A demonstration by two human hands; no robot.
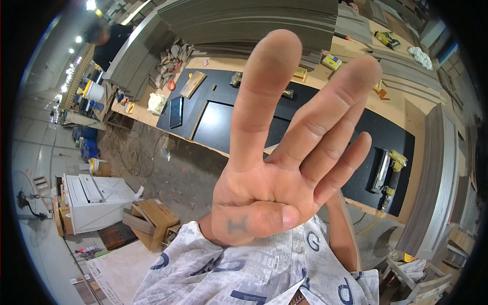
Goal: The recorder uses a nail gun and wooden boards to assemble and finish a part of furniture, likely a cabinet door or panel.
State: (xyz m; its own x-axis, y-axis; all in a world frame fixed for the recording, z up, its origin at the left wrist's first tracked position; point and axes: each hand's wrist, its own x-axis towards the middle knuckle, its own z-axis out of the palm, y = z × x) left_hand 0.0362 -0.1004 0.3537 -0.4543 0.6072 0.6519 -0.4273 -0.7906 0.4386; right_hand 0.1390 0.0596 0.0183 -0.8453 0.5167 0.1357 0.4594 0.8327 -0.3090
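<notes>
My left hand [267,175] is raised close to the camera with its palm toward me. Its fingers are stretched out and apart, and the thumb lies folded across the palm. Nothing is in it. The index and middle fingertips look darkened. My right forearm [341,236] rises from the lower right and passes behind the left hand, which hides my right hand. Beyond the hands, a large black panel [315,101] lies on the workbench. A phone [176,112] rests at its left, a wood block [193,85] near it, and a nail gun [390,170] at its right end.
Stacked grey boards [244,25] stand along the bench's far side; more long boards [424,173] border the right. A white cabinet [96,198] and a cardboard box [152,218] sit on the floor at left. A person in dark clothing [109,46] is at the far left.
</notes>
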